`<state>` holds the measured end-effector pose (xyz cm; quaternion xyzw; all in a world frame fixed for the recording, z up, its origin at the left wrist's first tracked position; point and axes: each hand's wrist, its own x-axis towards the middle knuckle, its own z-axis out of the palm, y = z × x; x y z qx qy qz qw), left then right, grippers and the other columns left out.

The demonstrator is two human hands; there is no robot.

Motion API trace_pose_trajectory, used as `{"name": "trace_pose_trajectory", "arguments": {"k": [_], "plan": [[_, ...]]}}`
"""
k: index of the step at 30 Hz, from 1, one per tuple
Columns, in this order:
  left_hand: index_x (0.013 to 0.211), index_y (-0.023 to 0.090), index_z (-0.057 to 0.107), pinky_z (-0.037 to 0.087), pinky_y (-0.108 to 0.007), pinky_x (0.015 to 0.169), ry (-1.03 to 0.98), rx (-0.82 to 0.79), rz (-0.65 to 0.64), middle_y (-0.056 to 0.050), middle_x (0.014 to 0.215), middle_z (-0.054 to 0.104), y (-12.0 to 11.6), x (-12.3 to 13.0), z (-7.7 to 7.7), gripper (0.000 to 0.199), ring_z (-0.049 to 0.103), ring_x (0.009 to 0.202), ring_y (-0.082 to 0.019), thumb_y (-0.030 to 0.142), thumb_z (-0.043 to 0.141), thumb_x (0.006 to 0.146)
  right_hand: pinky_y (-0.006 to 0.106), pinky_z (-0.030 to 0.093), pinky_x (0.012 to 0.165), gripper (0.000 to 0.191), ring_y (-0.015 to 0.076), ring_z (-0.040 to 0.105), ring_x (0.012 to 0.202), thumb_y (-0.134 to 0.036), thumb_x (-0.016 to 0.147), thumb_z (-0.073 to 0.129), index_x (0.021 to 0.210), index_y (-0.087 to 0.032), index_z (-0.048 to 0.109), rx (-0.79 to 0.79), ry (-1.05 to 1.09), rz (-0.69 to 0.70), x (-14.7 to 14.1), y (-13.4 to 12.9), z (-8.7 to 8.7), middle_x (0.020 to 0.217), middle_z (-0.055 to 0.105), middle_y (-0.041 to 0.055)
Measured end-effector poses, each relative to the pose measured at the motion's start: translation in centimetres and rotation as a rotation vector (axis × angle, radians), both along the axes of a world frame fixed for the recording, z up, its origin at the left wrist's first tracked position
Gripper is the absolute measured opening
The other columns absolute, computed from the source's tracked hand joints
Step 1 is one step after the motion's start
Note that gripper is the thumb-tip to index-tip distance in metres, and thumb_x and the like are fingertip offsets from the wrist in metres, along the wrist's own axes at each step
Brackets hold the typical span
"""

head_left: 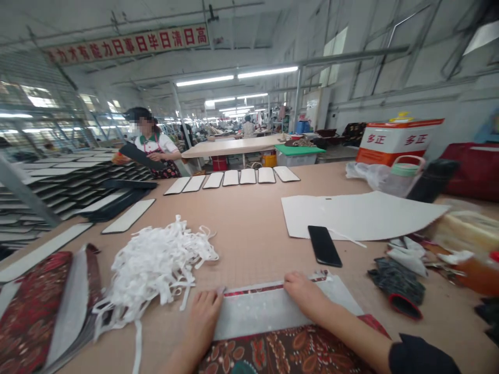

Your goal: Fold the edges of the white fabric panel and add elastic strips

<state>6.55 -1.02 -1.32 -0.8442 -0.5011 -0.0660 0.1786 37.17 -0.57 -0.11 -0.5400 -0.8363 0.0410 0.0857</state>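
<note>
In front of me lies a piece of dark red and brown patterned fabric [280, 349] with a pale grey backing panel [261, 314] along its far part. A narrow strip of the red pattern shows at the panel's far edge. At the left corner of that edge, my left hand [205, 311] is closed with its fingers bent on the fabric. My right hand [304, 293] grips the same edge farther right, fingers curled over the strip. The fingertips' undersides are hidden. Left of my left hand sits a tangled heap of white fabric strips [156, 265].
A black phone [324, 246] overlaps a large white sheet [362, 213]. Several white panels [239, 177] line the far edge. Patterned fabric pieces [31, 311] lie left; a dark cloth bundle [397, 285] lies right. A co-worker [150, 140] holds a dark panel beyond the table.
</note>
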Motion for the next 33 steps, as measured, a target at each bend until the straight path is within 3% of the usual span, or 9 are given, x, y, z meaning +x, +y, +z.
{"name": "trace_pose_trajectory", "arguments": {"k": [5, 10, 21, 33], "plan": [[0.112, 0.022, 0.053, 0.034, -0.036, 0.084, 0.077, 0.033, -0.029, -0.006, 0.097, 0.058, -0.3, 0.1, -0.2, 0.033, 0.052, 0.087, -0.020, 0.010, 0.045, 0.082, 0.027, 0.038, 0.078, 0.033, 0.0197, 0.050, 0.091, -0.001, 0.077, 0.035, 0.092, -0.015, 0.061, -0.041, 0.150, 0.227, -8.7, 0.8, 0.8, 0.095, 0.057, 0.0091], [0.108, 0.021, 0.054, 0.034, -0.037, 0.084, 0.093, 0.037, -0.049, -0.006, 0.100, 0.058, 0.0, -0.1, -0.7, 0.028, 0.051, 0.089, -0.020, 0.011, 0.047, 0.083, 0.027, 0.037, 0.076, 0.025, 0.0202, 0.048, 0.091, -0.009, 0.082, 0.039, 0.089, -0.014, 0.062, -0.002, 0.161, 0.257, -13.4, 2.0, 0.5, 0.092, 0.056, 0.0087], [0.107, 0.024, 0.055, 0.038, -0.033, 0.081, -0.106, 0.001, -0.001, -0.002, 0.099, 0.058, 0.0, -0.5, -1.3, 0.028, 0.050, 0.088, -0.018, 0.015, 0.053, 0.081, 0.027, 0.032, 0.076, 0.019, 0.0160, 0.044, 0.088, -0.024, 0.089, 0.042, 0.099, -0.025, 0.058, 0.168, 0.214, 0.274, -14.4, 2.9, -2.0, 0.089, 0.052, 0.0017], [0.111, 0.016, 0.053, 0.042, -0.037, 0.078, -0.130, 0.026, 0.013, -0.006, 0.094, 0.059, 0.6, -0.9, -1.9, 0.033, 0.051, 0.085, -0.021, 0.007, 0.046, 0.080, 0.029, 0.034, 0.073, 0.011, 0.0170, 0.045, 0.084, -0.019, 0.087, 0.047, 0.094, -0.020, 0.055, 0.303, 0.138, 0.295, -15.0, 2.9, -3.1, 0.085, 0.051, 0.0020]]}}
